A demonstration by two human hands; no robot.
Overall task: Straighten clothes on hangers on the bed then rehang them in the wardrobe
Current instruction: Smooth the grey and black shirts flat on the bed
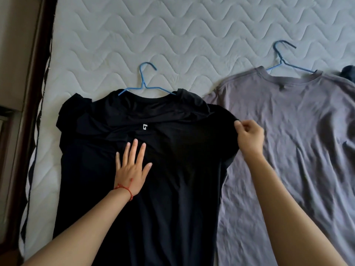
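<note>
Two shirts are lying side by side on the bed [172,35], each on a blue hanger. The left hand [132,169] is pressing flat, fingers straight, on the chest of the black shirt [172,189], whose long axis is running toward the person (hook pointing away). The right hand [249,137] is pinching its bunched right sleeve edge, just beside the grey shirt [297,131], so it is the nearer hand for pulling outward

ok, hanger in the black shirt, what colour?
Blue. The hanger shows best in the head view, its hook lying on the white quilted mattress above the black shirt.
</note>
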